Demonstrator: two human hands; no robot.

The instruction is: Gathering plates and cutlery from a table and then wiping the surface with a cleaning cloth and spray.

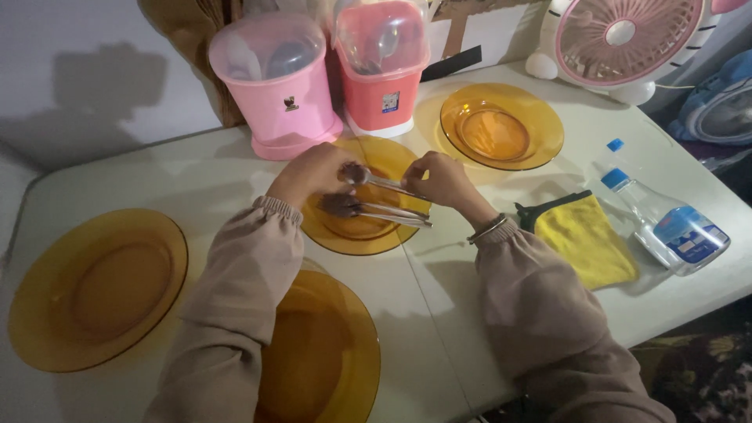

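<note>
Over the middle amber glass plate (368,235), the left hand (309,176) pinches a metal spoon (368,178) by its bowl; the right hand (439,178) grips its handle. Light, stiff, probably slick: hold the handle. More spoons (368,210) rest on that plate.

Dim, uneven light; soft shadows, slight blur.

Left hand (312,176), right hand (439,178) curled, close together

Dirty metal spoons (376,196) lie bunched across the central amber plate (356,235).
</note>
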